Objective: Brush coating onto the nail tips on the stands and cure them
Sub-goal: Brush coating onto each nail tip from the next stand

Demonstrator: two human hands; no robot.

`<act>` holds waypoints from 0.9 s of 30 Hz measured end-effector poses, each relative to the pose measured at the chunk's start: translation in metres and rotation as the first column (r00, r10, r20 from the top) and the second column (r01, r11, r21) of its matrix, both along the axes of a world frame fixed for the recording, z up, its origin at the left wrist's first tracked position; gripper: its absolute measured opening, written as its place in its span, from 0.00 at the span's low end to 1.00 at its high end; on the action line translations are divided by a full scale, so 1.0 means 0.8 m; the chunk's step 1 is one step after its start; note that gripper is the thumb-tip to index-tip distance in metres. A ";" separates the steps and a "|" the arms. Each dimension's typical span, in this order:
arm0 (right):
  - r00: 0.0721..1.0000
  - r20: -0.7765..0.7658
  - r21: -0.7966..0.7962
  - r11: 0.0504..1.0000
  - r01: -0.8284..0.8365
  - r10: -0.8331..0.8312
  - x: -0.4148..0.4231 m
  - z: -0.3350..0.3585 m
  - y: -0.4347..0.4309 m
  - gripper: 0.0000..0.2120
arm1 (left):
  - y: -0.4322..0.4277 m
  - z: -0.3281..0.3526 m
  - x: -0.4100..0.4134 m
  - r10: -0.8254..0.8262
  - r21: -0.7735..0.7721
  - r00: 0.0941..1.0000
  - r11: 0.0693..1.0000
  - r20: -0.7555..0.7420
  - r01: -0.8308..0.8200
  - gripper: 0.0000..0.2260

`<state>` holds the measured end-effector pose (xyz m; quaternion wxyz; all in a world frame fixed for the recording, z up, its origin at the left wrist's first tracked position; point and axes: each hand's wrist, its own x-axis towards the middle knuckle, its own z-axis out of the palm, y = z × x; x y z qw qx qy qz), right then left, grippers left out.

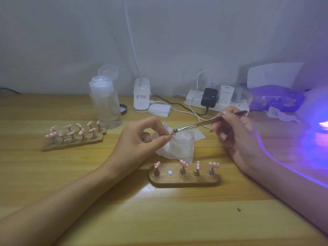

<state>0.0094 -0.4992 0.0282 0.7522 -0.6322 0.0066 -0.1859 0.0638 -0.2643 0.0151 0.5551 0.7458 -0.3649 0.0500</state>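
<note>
My left hand (142, 139) pinches a small nail tip on its peg (171, 134) between thumb and fingers, just above a frosted glass jar (182, 143). A thin brush (204, 123) is held in my right hand (236, 139), and its bristles touch that nail tip. In front of me a wooden stand (184, 181) holds several pink nail tips with white dots, with one bare magnet spot (170, 172). Two more wooden stands (74, 142) full of pink tips sit at the left. Purple light glows from a curing lamp (319, 125) at the right edge.
A clear pump bottle (104, 103) stands behind the left stands. A white lamp base (141, 95), a stack of white pads (159, 110), a power strip with chargers (213, 98) and a purple tissue pack (275, 99) line the back. White tissue (165, 150) lies under the jar.
</note>
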 end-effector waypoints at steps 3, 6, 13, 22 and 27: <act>0.999 -0.028 -0.011 1.000 0.026 -0.026 0.001 -0.001 0.001 0.15 | 0.001 0.000 0.000 0.001 -0.002 1.000 1.000 -0.011 -0.001 0.06; 0.999 -0.021 0.030 0.999 0.038 -0.038 0.001 0.000 0.000 0.15 | 0.000 0.001 -0.001 -0.006 0.004 1.000 1.000 -0.005 0.006 0.06; 0.998 -0.030 0.010 0.999 0.053 -0.053 0.001 -0.001 0.000 0.12 | 0.000 0.000 -0.001 -0.005 -0.009 0.998 1.000 -0.068 0.005 0.06; 0.999 0.025 0.014 0.999 0.033 -0.033 0.002 -0.002 -0.002 0.14 | -0.001 0.001 -0.002 -0.003 -0.007 0.996 1.000 -0.087 0.002 0.06; 1.000 0.006 -0.040 0.999 0.021 -0.021 0.002 -0.002 0.000 0.14 | -0.001 0.002 -0.003 0.010 -0.011 0.996 1.000 -0.083 -0.011 0.07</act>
